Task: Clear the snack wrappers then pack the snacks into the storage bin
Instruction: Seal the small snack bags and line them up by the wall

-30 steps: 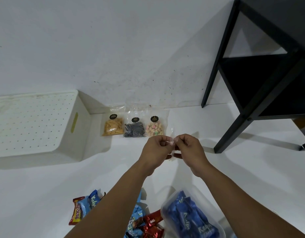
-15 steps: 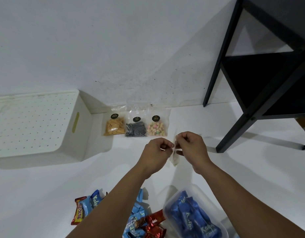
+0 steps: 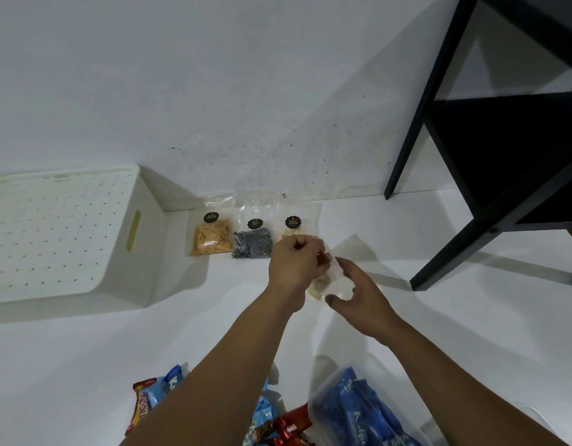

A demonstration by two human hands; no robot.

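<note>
Centrally in the head view, the left hand (image 3: 295,268) is curled tight, pinching the top edge of a small clear bag (image 3: 331,280) between thumb and fingers; the right hand (image 3: 358,294) is half open, its fingers cupped loosely around the bag's lower part, and whether it truly grips cannot be told. The bag hangs between the two hands, above the white floor (image 3: 439,317), with something pale inside. By judgement, the step in hand is the handling of one clear snack bag — closing or straightening it — before packing. The next move likely calls for carrying it to a container without spilling what it holds.

Containers. At lower right of the frame, a clear tub (image 3: 320,400) holds blue packets (image 3: 361,407); it looks partly filled. At left of the frame stands a white bin (image 3: 69,233), its perforated face toward the camera and a yellow slot handle on its side — nothing is visible inside it. At centre, against the wall, three clear bags lie in a row: sticks (image 3: 212,236), dark coils (image 3: 254,241), and a third bag (image 3: 292,225) largely hidden by the left hand. At lower centre, loose packets (image 3: 156,394), blue and red, lie unpacked on the floor. A black stand (image 3: 471,156) fills the upper right.
</note>
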